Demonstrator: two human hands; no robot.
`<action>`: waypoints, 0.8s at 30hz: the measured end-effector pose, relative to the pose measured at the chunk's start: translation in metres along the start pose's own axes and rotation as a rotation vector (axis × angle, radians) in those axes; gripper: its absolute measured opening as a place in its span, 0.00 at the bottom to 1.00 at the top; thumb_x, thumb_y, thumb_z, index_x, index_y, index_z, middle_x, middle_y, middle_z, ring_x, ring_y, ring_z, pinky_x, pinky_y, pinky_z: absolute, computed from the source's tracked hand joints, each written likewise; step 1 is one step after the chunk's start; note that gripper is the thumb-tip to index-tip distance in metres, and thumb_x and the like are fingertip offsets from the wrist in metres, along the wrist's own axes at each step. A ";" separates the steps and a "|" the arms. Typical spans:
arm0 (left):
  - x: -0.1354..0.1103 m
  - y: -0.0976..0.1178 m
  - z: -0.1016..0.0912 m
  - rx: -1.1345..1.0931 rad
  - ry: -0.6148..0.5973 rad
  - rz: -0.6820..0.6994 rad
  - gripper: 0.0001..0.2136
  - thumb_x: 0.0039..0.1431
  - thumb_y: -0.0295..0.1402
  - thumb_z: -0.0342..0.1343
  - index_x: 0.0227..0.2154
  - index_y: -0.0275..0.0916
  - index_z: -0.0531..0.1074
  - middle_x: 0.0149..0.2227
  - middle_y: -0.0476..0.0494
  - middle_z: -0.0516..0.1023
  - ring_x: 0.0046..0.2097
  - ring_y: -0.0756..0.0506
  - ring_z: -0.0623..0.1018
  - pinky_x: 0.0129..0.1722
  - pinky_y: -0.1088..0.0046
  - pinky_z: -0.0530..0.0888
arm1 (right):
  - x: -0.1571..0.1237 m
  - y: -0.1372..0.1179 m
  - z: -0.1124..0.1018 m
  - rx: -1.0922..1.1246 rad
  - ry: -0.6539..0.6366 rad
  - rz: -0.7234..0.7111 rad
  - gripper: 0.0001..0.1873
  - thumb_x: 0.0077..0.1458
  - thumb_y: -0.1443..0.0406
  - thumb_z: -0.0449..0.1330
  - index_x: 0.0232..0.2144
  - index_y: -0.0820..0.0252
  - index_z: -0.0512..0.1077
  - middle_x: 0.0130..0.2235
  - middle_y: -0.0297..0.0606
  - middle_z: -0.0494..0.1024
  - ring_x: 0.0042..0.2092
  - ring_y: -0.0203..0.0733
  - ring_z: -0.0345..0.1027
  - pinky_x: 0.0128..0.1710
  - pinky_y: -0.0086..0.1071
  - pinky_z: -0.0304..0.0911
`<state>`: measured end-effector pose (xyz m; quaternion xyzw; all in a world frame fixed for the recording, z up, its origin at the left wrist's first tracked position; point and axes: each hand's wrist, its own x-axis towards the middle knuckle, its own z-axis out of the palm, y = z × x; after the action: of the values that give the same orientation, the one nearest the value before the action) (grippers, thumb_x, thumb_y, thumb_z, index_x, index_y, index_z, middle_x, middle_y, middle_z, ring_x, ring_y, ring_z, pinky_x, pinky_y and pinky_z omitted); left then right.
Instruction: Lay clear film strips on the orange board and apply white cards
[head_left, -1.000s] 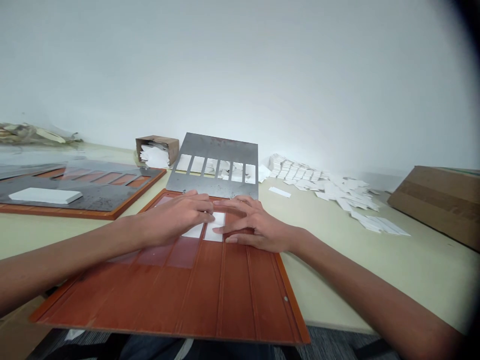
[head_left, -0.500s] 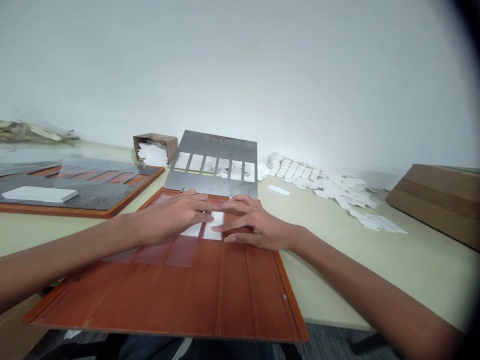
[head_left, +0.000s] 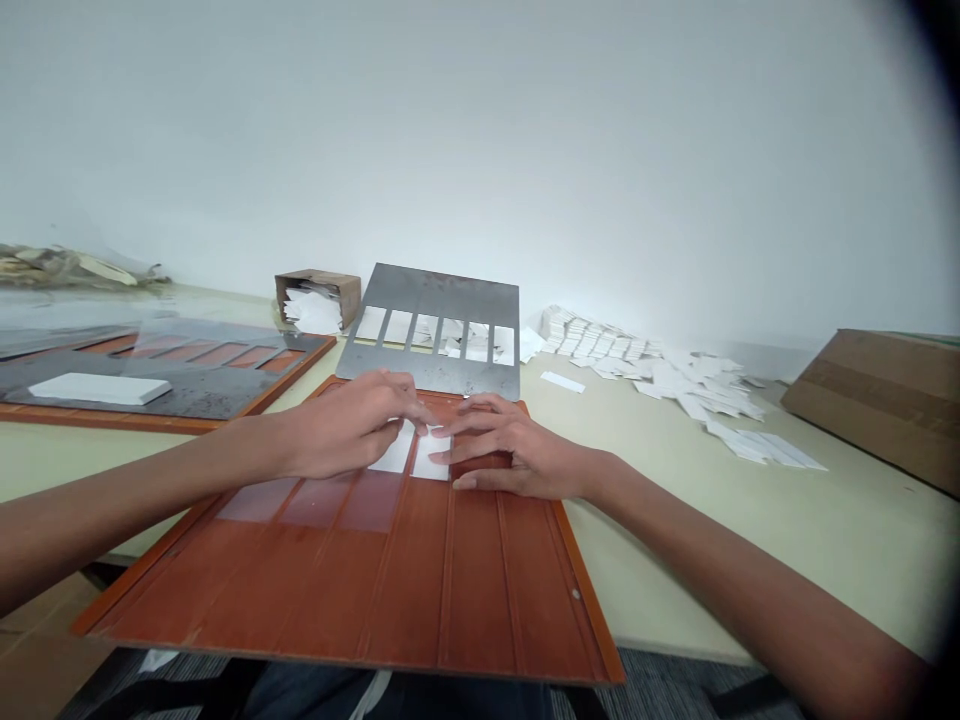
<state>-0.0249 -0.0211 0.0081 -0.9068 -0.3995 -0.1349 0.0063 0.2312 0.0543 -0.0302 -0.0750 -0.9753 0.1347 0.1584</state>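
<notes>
An orange-brown grooved board (head_left: 420, 580) lies in front of me, overhanging the table's near edge. Two white strips (head_left: 430, 464) sit side by side in its grooves near the far end, with three glossy translucent patches (head_left: 315, 500) to their left. My left hand (head_left: 349, 435) hovers over the left strip, fingers curled and pinched together at the strips' far end. My right hand (head_left: 517, 450) lies flat on the board, fingers stretched out, their tips pressing on the right strip.
A grey metal stencil (head_left: 442, 300) with several slots leans behind the board. A small cardboard box (head_left: 319, 300) of white scraps stands to its left, heaps of white strips (head_left: 660, 375) to its right. A second board (head_left: 150, 395) holds a white block (head_left: 97, 388). A large carton (head_left: 877, 400) sits far right.
My left hand has lifted slightly and drawn its fingers into a pinch at the strips' far end. My right hand stays flat in nearly the same place.
</notes>
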 end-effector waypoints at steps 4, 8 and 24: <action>0.000 -0.001 -0.004 0.001 0.012 -0.065 0.20 0.62 0.20 0.45 0.46 0.42 0.79 0.37 0.44 0.78 0.44 0.43 0.75 0.45 0.68 0.67 | -0.002 0.002 0.001 -0.002 -0.001 0.010 0.19 0.63 0.53 0.61 0.55 0.45 0.76 0.62 0.31 0.72 0.67 0.46 0.51 0.69 0.45 0.44; 0.001 -0.001 -0.002 0.025 0.020 -0.035 0.17 0.64 0.24 0.46 0.44 0.43 0.80 0.39 0.45 0.81 0.46 0.42 0.75 0.46 0.67 0.69 | -0.001 0.000 0.000 -0.010 -0.002 0.013 0.19 0.64 0.52 0.61 0.54 0.45 0.76 0.62 0.32 0.72 0.66 0.47 0.53 0.68 0.46 0.44; 0.015 -0.001 -0.004 0.090 -0.134 0.089 0.07 0.63 0.29 0.56 0.40 0.43 0.79 0.42 0.47 0.83 0.47 0.41 0.77 0.48 0.66 0.66 | 0.000 -0.002 -0.001 -0.040 -0.003 0.017 0.18 0.63 0.52 0.61 0.53 0.44 0.77 0.64 0.33 0.69 0.66 0.48 0.52 0.67 0.50 0.45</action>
<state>-0.0164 -0.0102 0.0154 -0.9293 -0.3641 -0.0556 0.0261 0.2317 0.0522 -0.0287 -0.0863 -0.9773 0.1169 0.1542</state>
